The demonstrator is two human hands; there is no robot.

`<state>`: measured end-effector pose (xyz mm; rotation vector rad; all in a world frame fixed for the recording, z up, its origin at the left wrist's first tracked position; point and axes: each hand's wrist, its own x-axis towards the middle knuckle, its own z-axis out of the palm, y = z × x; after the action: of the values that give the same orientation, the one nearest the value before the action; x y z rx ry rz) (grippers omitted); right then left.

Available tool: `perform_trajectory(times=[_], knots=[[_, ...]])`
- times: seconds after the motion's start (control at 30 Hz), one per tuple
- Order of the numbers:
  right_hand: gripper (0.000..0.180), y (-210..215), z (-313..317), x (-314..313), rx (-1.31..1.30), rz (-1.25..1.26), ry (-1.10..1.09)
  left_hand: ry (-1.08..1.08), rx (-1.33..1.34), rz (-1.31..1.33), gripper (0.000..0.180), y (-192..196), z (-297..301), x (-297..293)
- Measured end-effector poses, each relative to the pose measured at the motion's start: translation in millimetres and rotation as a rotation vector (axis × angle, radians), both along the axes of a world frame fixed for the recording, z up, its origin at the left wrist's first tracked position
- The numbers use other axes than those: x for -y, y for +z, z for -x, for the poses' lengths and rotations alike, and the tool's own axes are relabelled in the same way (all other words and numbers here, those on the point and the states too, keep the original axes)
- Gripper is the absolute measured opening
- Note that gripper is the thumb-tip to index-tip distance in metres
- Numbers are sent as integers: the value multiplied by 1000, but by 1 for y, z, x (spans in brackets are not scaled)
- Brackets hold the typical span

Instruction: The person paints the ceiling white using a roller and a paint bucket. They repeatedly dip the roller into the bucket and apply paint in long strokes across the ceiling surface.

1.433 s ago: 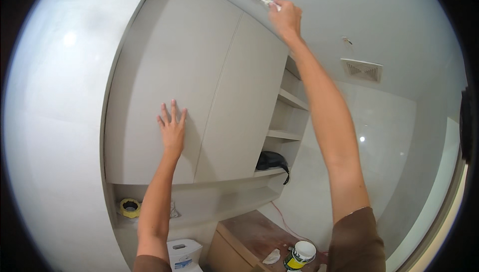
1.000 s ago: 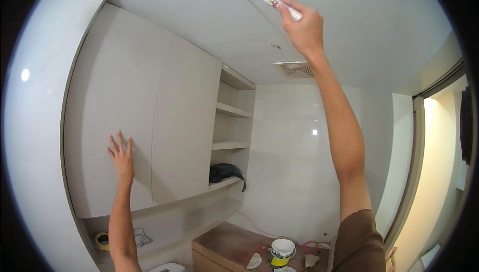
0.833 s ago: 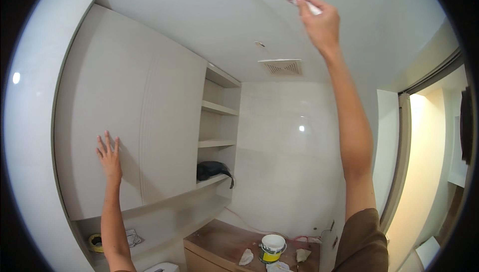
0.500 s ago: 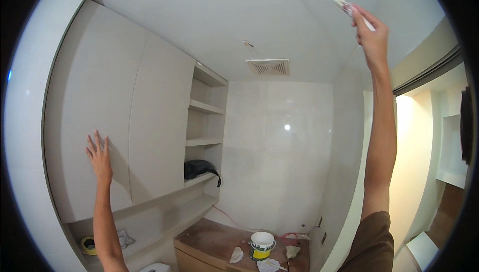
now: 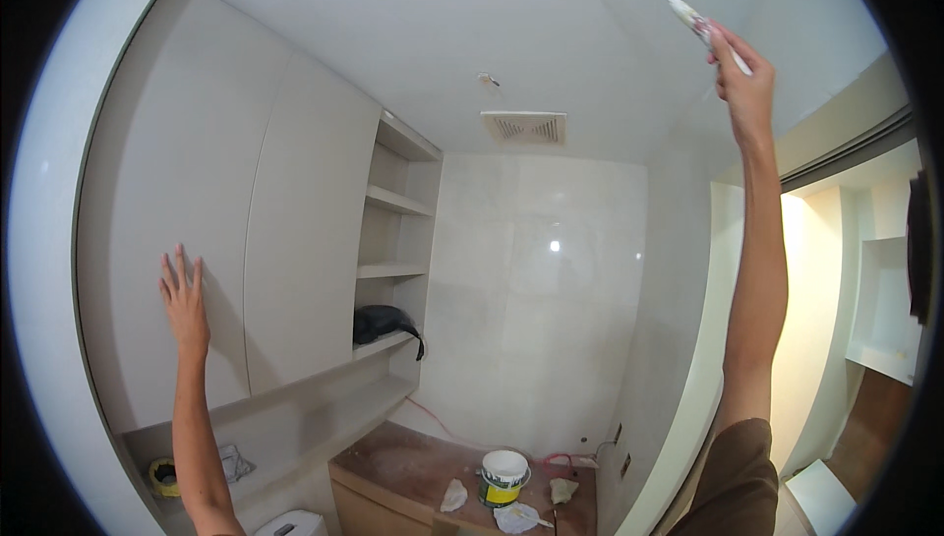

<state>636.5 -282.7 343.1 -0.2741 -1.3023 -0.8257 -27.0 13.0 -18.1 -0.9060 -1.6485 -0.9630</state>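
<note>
My right hand (image 5: 744,84) is raised at the upper right, fingers wrapped round the white, paint-smeared handle of a paint roller (image 5: 688,17). A thin bent white rod runs from the handle up and left to the ceiling (image 5: 393,34). The roller's far end is cut off by the top edge of the view. On the left, my left hand (image 5: 186,305) lies against a pale grey cabinet door (image 5: 177,162), fingers spread and holding nothing.
Open shelves (image 5: 398,202) beside the cabinet hold a black bag (image 5: 382,323). A vent (image 5: 524,128) sits in the ceiling. Below, a brown counter (image 5: 393,457) bears a white paint bucket (image 5: 503,465) and crumpled cloths. Yellow tape (image 5: 163,478) rests on the lower ledge. At right is a doorway.
The view has shifted slightly. My right hand and the roller sit a little farther right and lower in the picture. My left hand stays against the door.
</note>
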Motion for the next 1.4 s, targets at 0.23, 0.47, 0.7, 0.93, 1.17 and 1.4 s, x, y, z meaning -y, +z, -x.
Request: perform_trajectory(times=[0.23,0.47,0.7,0.93,1.17,1.4], knots=[[35,28,31,-48,90,-18,-6,27,-34,-37,92,0,4,-6],[34,-17,-38,9,-54,-23,47,86,-5,13,92,1,5,-8],[31,-9,-21,-24,-5,-3,22,29,16,34,94,0,-1,2],[31,22,56,-98,16,-61,-68,41,30,10,96,-3,9,-9],[31,20,6,-59,-2,-74,-12,75,-1,-34,97,-5,16,-21],[31,-15,-72,5,-105,-85,8,40,-4,-55,94,-2,9,-13]])
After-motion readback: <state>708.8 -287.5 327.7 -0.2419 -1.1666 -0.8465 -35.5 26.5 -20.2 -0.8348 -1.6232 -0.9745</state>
